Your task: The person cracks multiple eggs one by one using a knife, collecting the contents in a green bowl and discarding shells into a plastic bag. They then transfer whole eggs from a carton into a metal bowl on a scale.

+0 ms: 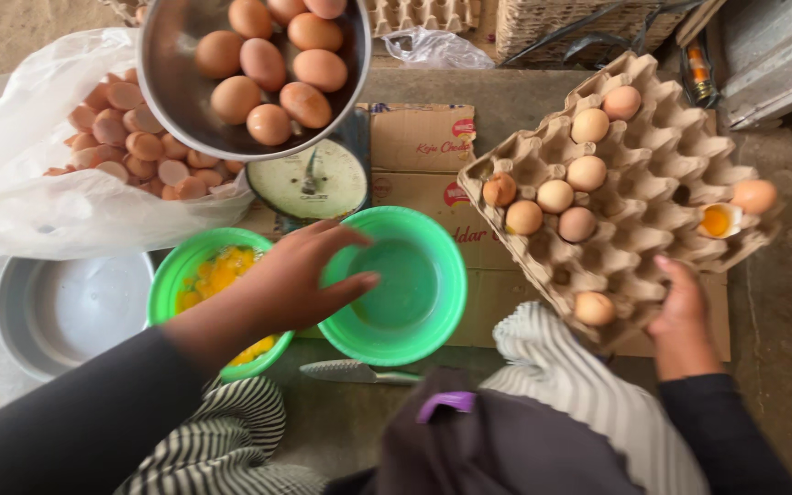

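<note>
My right hand (685, 316) grips the near edge of a cardboard egg tray (662, 174) and holds it tilted. The tray carries several brown eggs (556, 194) and one broken egg with yolk showing (719, 220). My left hand (300, 275) reaches over the rim of an empty green bowl (414, 284), fingers spread, holding nothing. Left of it, partly under my wrist, a second green bowl (199, 275) holds egg yolks.
A metal scale pan (171, 82) full of brown eggs sits on a kitchen scale (309, 179). A white plastic bag (38, 183) holds eggshells. An empty metal bowl (66, 307) lies at left. A knife (355, 371) lies near my lap. Flattened cardboard (423, 137) covers the surface.
</note>
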